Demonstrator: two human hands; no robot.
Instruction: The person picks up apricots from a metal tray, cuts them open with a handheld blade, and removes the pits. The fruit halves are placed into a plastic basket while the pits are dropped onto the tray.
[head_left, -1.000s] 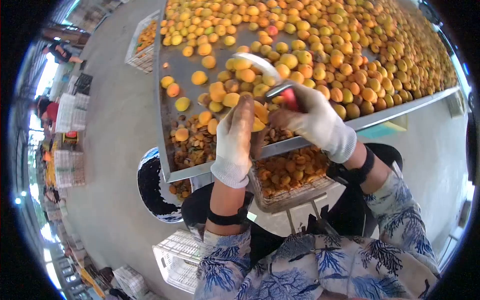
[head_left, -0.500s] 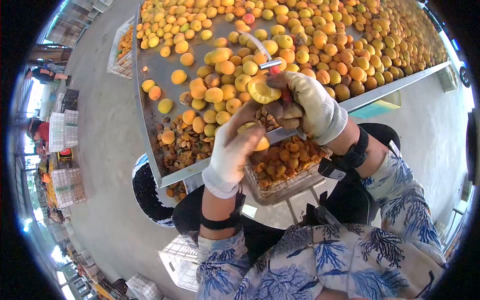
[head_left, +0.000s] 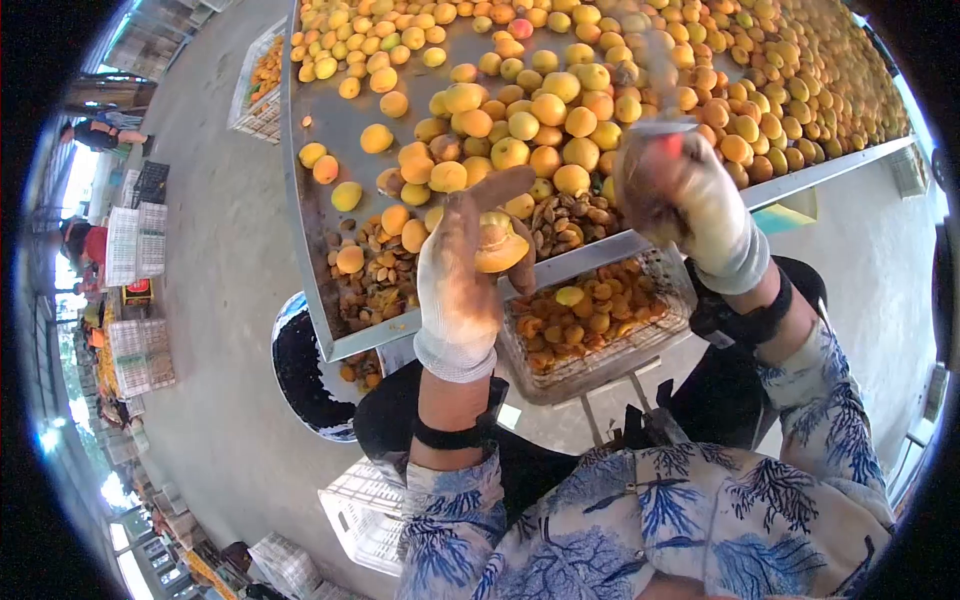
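My left hand, in a stained white glove, holds a cut apricot half between thumb and fingers above the table's front edge. My right hand, gloved and blurred by motion, is closed round the red handle of a tool with a metal crosspiece; its blade is smeared. Whole apricots cover much of the metal table. Brown pits lie between my hands, close to the edge. Below them, a crate holds orange apricot halves.
A black-and-white tub stands left of my legs, with a white crate below it. Another crate of fruit is beyond the table's left side. Stacked crates and people are at far left.
My hands have moved apart, the right one rightwards with the tool. The left hand keeps an apricot half. A pale yellow piece now lies on the halves in the crate. The view has shifted slightly.
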